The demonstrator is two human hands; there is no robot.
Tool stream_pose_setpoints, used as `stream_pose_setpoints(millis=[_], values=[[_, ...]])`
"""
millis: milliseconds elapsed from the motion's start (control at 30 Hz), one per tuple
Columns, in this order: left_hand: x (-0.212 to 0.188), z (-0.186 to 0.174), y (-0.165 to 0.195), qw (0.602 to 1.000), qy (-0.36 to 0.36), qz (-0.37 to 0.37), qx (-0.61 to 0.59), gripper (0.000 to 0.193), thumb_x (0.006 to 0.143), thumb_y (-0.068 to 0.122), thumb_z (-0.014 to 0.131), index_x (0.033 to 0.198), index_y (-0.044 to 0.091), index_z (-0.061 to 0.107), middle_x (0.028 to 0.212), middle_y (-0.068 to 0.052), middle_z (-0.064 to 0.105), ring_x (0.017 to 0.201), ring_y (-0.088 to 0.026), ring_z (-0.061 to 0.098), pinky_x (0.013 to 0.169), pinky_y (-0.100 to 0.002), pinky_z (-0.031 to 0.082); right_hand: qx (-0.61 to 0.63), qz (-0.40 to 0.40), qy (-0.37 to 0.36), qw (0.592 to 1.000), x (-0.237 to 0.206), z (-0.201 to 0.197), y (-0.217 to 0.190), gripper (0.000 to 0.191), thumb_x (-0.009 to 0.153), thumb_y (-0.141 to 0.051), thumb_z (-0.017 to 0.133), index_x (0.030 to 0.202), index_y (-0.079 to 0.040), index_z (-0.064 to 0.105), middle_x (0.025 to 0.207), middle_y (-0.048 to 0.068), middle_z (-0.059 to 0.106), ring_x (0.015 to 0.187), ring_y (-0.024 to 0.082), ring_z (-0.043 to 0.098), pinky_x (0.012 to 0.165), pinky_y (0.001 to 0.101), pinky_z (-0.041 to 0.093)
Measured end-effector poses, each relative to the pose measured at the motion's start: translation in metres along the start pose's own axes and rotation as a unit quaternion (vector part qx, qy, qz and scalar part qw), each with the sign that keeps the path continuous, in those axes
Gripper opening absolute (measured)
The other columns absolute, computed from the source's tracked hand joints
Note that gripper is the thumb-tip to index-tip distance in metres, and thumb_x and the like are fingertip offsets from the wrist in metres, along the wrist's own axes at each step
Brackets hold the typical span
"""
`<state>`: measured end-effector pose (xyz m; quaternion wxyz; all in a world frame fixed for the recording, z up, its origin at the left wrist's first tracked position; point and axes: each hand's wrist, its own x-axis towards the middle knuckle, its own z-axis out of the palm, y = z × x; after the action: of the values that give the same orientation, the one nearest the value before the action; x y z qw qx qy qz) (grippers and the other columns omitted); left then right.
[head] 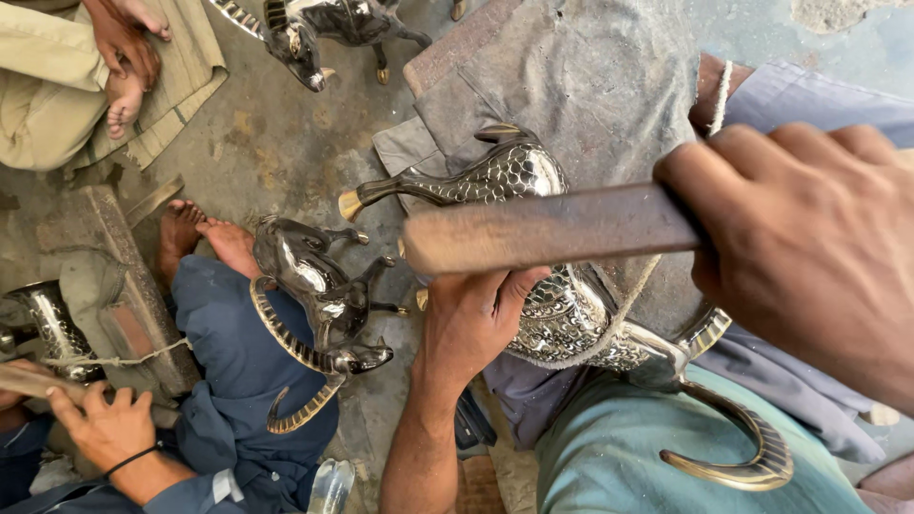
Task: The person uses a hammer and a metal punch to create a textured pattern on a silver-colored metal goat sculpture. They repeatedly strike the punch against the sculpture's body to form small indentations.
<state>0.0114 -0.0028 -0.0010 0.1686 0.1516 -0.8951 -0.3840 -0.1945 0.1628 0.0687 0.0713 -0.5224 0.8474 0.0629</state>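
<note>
Metal animal figure [533,238]: silvery-and-brass horned beast with a scale pattern all over, lying on its side across the person's lap on a grey cloth [590,86], legs pointing left, long curved horn [743,447] hooking down over the teal trouser leg.
Why it sits like that: looks to me like the lap and cloth act as a padded rest, and a pale cord [633,305] looped over the body seems to keep it from rolling.
Left hand [476,319]: pressed against the figure's flank, fingers curled up onto the far tip of the tool, so it's steadying both at once, I'd say.
Right hand [809,247]: clenched tight around the handle end of the tool, close to the camera and a bit blurred.
Flat tool [552,228]: long, dull brown bar, a file by the look of it, held level across the figure's body, touching or just above it; can't quite tell which.
Second figure [319,305]: same kind of horned animal, darker, resting on a co-worker's blue-clad leg just to the left.
Co-worker's hand [109,428]: bottom left, wrapped around another long tool, black band on the wrist.
Metal vessel [52,328]: shiny patterned piece tied with cord beside a wooden block [124,295].
Third figure [314,29]: standing at the top edge on the concrete floor.
Another person [57,86]: top left, khaki clothes, bare foot on a mat.
Labels/signs: none that I can spot, no packaging anywhere.
</note>
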Motion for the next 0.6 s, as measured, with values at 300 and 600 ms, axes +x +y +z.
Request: stream_pose_setpoints(millis=[300,600], values=[[0.006,0.004,0.004,0.999,0.007,-0.041,0.016,0.022,0.105,0.027,0.071,0.117,0.011,0.064,0.094,-0.007,0.071,0.08,-0.023,0.072,0.068,-0.037,0.055,0.142,-0.006,0.065,0.988,0.007,0.002,0.007,0.042,0.072,-0.011,0.078,0.113,-0.009,0.067,0.093,0.007,0.072,0.082,0.027,0.072,0.076,0.046,0.056],[0.019,-0.003,0.017,0.997,-0.008,-0.068,-0.023,0.032,0.099,0.019,0.074,0.126,0.008,0.06,0.094,-0.009,0.069,0.081,-0.023,0.072,0.067,-0.035,0.056,0.339,0.098,0.077,0.933,0.012,-0.011,0.009,0.049,0.083,-0.016,0.084,0.125,-0.001,0.063,0.088,0.021,0.072,0.078,0.03,0.074,0.069,0.0429,0.058]])
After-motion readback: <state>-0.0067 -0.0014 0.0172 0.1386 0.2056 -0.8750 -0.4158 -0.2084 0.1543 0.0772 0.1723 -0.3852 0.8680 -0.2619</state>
